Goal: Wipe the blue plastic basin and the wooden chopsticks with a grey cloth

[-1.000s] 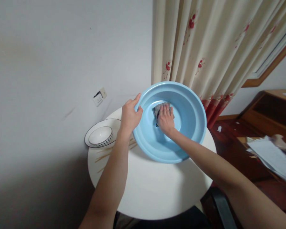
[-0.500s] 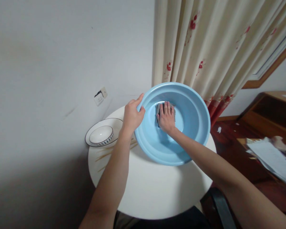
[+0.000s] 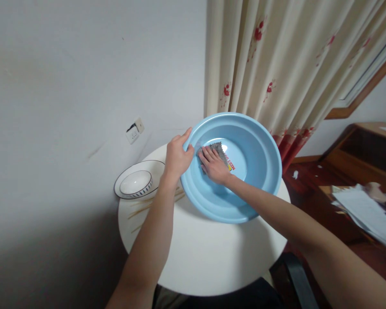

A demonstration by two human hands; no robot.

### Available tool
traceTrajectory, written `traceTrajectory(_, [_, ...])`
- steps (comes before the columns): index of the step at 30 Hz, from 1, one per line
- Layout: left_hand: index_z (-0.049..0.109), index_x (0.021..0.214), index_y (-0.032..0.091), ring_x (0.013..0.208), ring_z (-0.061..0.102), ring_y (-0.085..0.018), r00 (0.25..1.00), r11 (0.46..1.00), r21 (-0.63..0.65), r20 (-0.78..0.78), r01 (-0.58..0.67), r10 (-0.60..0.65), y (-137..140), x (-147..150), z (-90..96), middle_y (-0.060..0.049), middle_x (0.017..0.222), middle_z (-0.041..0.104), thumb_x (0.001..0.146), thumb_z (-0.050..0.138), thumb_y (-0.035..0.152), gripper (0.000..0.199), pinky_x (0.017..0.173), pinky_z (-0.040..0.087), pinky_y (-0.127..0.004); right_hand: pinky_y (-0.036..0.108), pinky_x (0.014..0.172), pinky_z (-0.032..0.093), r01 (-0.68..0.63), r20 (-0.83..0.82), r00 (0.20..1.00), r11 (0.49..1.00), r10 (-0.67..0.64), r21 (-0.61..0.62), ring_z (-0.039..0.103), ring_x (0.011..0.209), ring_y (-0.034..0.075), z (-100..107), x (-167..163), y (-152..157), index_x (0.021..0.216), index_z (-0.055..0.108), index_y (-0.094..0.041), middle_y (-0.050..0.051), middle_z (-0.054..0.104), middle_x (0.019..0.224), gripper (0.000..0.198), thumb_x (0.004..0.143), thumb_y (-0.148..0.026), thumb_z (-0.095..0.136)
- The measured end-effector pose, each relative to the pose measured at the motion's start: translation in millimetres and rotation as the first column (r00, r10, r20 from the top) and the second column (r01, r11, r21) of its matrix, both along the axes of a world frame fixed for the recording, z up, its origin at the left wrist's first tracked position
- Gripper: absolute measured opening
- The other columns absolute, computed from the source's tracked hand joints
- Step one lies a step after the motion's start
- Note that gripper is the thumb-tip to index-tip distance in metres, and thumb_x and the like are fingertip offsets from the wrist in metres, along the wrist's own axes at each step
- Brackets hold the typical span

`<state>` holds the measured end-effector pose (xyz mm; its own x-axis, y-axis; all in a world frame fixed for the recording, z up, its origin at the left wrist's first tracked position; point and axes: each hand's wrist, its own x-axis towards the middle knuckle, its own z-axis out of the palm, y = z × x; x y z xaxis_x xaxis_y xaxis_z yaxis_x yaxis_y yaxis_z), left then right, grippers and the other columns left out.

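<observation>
A light blue plastic basin (image 3: 260, 171) stands tilted on the round white table (image 3: 209, 257), its inside facing me. My left hand (image 3: 179, 155) grips the basin's left rim, thumb on the inner side. Inside the basin, my right hand (image 3: 214, 165) holds a grey cleaning cloth (image 3: 217, 148) pressed against the left part of the bottom and lower wall. Its fingers lie close together over the cloth. Red lettering and a yellow patch (image 3: 230, 166) show on the basin's bottom beside this hand.
Left of the basin, a dark-rimmed oval plate (image 3: 157, 166) carries a white bowl (image 3: 135, 182). Several thin chopsticks (image 3: 140, 211) lie nearby, partly behind my left forearm. A wall socket (image 3: 133, 134), a flowered curtain (image 3: 238, 51), a black armrest (image 3: 300, 279) and papers (image 3: 366, 210) surround the table.
My right hand has slid the cloth leftward and slightly down inside the basin, uncovering the red lettering. My left hand keeps its grip on the rim.
</observation>
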<state>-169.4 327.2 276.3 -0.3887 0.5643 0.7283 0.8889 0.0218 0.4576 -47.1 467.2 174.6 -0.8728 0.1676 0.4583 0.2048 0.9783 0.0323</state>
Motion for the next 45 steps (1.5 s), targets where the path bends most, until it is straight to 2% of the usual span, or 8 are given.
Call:
traceTrajectory(6, [0.064,0.144,0.016,0.101,0.071,-0.023,0.999,1.0,0.018,0.034,-0.007,0.006,1,-3,-3.5,-0.011,0.113,0.076,0.086,0.06,0.014,0.058,0.098,0.056,-0.038,0.054,0.13,0.023,-0.155,0.119,0.982,0.986,0.147,0.059,0.022,0.162,0.032,-9,21,-13,0.162,0.038,-0.012,0.018,0.026,0.173,0.061,0.106,-0.035,0.047])
traceTrajectory(10, [0.064,0.143,0.016,0.11,0.07,-0.025,0.998,0.999,0.028,0.055,0.02,-0.022,2,-5,-5.1,-0.012,0.121,0.075,0.085,0.059,0.013,0.058,0.103,0.055,-0.041,0.053,0.13,0.022,-0.162,0.147,0.978,0.984,0.149,0.079,0.022,0.161,0.033,-17,30,-22,0.163,0.035,-0.01,0.019,0.025,0.173,0.067,0.106,-0.044,0.049])
traceTrajectory(13, [0.063,0.145,0.015,0.112,0.07,-0.024,0.997,0.998,0.034,0.063,0.044,-0.046,0,-5,-4.9,-0.014,0.125,0.075,0.086,0.059,0.013,0.059,0.104,0.055,-0.041,0.051,0.131,0.022,-0.127,0.138,0.984,0.987,0.114,0.093,0.024,0.161,0.033,-15,28,-23,0.163,0.035,-0.011,0.018,0.026,0.173,0.065,0.107,-0.043,0.045])
traceTrajectory(17, [0.062,0.146,0.016,0.113,0.07,-0.024,0.997,0.997,0.038,0.045,0.065,-0.066,-2,-4,-2.4,-0.013,0.126,0.075,0.086,0.059,0.014,0.06,0.105,0.054,-0.04,0.051,0.13,0.022,-0.029,0.079,0.997,0.996,0.023,0.079,0.024,0.161,0.032,-2,15,-15,0.164,0.034,-0.013,0.018,0.025,0.173,0.062,0.108,-0.039,0.042])
traceTrajectory(20, [0.063,0.145,0.016,0.113,0.07,-0.024,0.997,0.997,0.04,0.029,0.066,-0.067,-3,-3,0.1,-0.013,0.125,0.075,0.086,0.059,0.014,0.059,0.105,0.054,-0.039,0.054,0.127,0.023,0.111,0.001,0.994,0.992,-0.111,0.053,0.025,0.159,0.035,13,5,-4,0.163,0.034,-0.01,0.022,0.026,0.172,0.063,0.108,-0.039,0.041])
traceTrajectory(27, [0.063,0.145,0.016,0.102,0.07,-0.022,0.998,0.998,0.028,0.034,0.05,-0.051,-2,-5,1.0,-0.011,0.115,0.076,0.085,0.059,0.012,0.06,0.098,0.055,-0.037,0.051,0.117,0.031,0.309,-0.075,0.949,0.951,-0.307,0.016,0.037,0.14,0.038,34,3,21,0.161,0.036,-0.007,0.024,0.044,0.156,0.064,0.107,-0.043,0.039])
traceTrajectory(36, [0.063,0.145,0.016,0.103,0.068,-0.022,0.997,0.999,0.018,0.065,0.039,-0.04,-1,-4,0.2,-0.01,0.112,0.075,0.085,0.059,0.01,0.06,0.099,0.054,-0.038,0.048,0.099,0.043,0.561,-0.055,0.827,0.827,-0.559,0.026,0.048,0.122,0.039,28,40,44,0.15,0.046,0.001,0.027,0.056,0.139,0.061,0.107,-0.04,0.035])
traceTrajectory(45, [0.064,0.144,0.018,0.099,0.068,-0.021,0.998,0.999,0.035,0.058,0.018,-0.02,-1,-3,-1.7,-0.008,0.108,0.075,0.084,0.06,0.011,0.06,0.099,0.055,-0.037,0.046,0.089,0.047,0.685,0.192,0.713,0.728,-0.674,0.01,0.06,0.113,0.039,15,73,29,0.112,0.076,-0.003,0.032,0.064,0.122,0.051,0.105,-0.032,0.035])
